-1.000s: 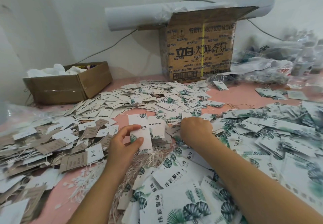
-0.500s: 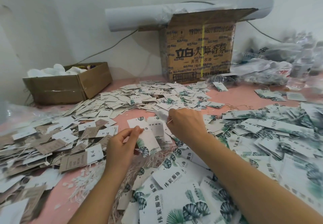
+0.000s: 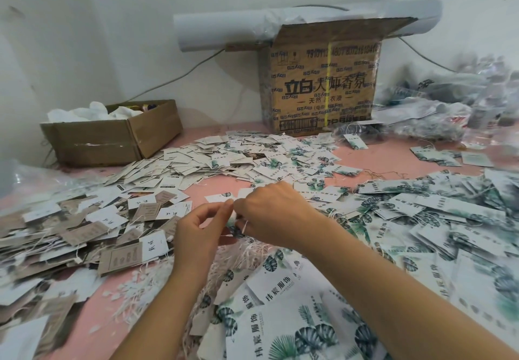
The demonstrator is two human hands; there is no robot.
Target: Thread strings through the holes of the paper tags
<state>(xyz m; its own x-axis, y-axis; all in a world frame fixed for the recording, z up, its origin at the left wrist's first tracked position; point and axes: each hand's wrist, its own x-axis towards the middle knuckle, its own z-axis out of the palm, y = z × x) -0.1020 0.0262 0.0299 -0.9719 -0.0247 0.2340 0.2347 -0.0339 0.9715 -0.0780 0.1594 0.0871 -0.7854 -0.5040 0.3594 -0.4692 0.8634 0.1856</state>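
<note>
Both hands meet over the middle of the pink table (image 3: 224, 188). My left hand (image 3: 200, 230) pinches the top of a white paper tag with a green leaf print (image 3: 231, 223), mostly hidden between the hands. My right hand (image 3: 273, 213) is curled against the tag and pinches a thin white string (image 3: 243, 227) that hangs from its fingers. Below the hands lies a loose bundle of white strings (image 3: 238, 255). Heaps of leaf-print tags (image 3: 421, 219) spread to the right and front. Brown and white tags (image 3: 84, 225) pile up on the left.
A tall printed carton (image 3: 323, 87) stands at the back wall under a white paper roll (image 3: 224, 28). A low open cardboard box (image 3: 112, 135) sits at back left. Plastic bags (image 3: 449, 101) fill the back right. More small tags (image 3: 224, 157) cover the table's middle.
My right hand came back from the tag pile toward my left hand with a string. My left hand lifted the tag and the hands closed together on it.
</note>
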